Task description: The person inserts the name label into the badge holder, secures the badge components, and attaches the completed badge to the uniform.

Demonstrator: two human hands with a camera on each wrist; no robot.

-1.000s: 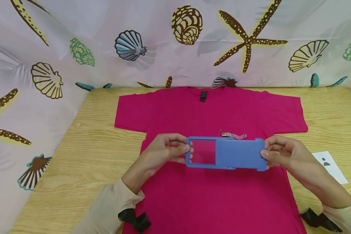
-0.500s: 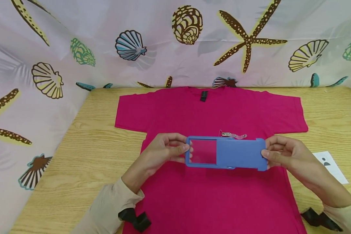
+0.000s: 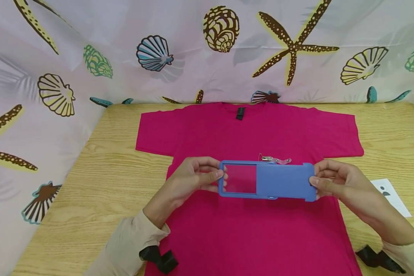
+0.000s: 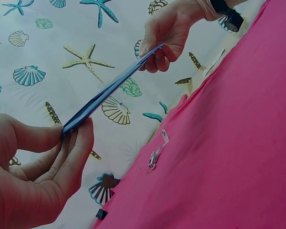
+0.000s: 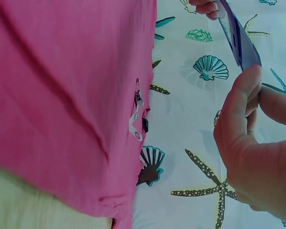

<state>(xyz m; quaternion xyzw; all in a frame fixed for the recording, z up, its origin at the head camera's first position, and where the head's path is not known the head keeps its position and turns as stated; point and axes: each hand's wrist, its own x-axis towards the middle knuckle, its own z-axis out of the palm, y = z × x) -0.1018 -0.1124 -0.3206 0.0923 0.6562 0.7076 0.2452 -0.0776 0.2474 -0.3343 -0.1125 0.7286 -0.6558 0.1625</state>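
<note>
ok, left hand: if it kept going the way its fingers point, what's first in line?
The left hand points rightward along the blue holder it pinches; beyond that, the right hand at the far end. Depth looks level, probably.

Blue badge holder (image 3: pixel 267 181), level, above shirt.

No text, label or number is legible anywhere.

Seashell curtain (image 3: pixel 193 57) — white card (image 3: pixel 391 196) on table (image 3: pixel 100 184).
</note>
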